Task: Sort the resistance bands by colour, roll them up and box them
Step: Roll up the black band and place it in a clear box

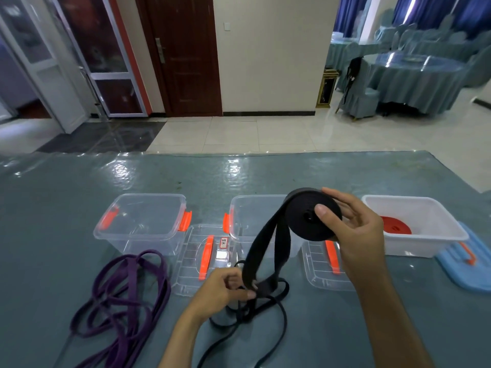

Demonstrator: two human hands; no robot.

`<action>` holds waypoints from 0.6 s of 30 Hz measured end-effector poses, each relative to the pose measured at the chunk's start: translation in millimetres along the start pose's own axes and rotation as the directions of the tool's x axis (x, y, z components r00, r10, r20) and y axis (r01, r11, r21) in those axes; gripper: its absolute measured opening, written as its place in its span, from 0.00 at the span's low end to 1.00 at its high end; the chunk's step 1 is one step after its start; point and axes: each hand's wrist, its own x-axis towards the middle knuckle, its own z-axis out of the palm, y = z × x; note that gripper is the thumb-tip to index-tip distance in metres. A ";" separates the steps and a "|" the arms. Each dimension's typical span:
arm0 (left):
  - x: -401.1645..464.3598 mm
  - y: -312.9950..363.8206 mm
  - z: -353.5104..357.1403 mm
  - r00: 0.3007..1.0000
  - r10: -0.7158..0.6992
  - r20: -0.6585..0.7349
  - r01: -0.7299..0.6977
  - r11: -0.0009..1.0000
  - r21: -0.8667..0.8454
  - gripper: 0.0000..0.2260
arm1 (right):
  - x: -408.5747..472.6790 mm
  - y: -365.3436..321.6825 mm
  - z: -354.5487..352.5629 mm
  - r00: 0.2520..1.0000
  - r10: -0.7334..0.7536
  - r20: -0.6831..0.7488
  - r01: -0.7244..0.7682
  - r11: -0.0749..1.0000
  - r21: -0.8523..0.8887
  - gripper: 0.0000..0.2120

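Fingers (332, 193) of the right hand (356, 229) curl over the rim of a black band roll (305, 221), thumb pressed on its flat face near the centre, holding it up at centre right of the frame. Two flat matte tails hang from the roll to the left hand (225, 285), which pinches them low at centre; the loose black band (276, 309) trails in loops on the bench (79, 181) below. Behind the roll stands a clear box (244, 216) with orange latches, its contents hidden. At right, a white tub (425, 243) holds a coiled red band (396, 224). At left, a second clear box (143, 221) looks empty. Two clear lids (196, 258) with orange handles lie before the boxes, a blue lid (467, 269) at far right. Purple bands (125, 296) lie tangled at lower left on the glossy grey-blue surface.
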 end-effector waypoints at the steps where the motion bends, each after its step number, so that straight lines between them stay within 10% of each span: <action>1: -0.6 -5.4 1.1 0.994 0.014 -0.107 -0.019 0.999 -0.043 0.09 | -3.0 0.6 -2.8 1.000 -0.001 -0.008 0.001 1.000 -0.006 0.16; 8: -0.5 -26.8 5.9 0.746 -0.093 -0.660 0.052 0.995 -0.082 0.12 | -20.6 6.4 -11.1 0.999 -0.046 0.000 0.045 0.988 -0.148 0.17; 13: -24.1 -11.6 18.1 0.915 -0.214 -0.342 0.230 0.973 0.006 0.23 | -33.1 7.6 -12.4 0.981 -0.030 0.193 0.070 0.976 -0.205 0.18; 18: -41.0 56.9 29.4 0.964 0.212 -0.162 -0.188 0.970 0.152 0.35 | -45.3 12.3 -9.0 0.923 0.022 0.385 0.136 0.916 -0.377 0.19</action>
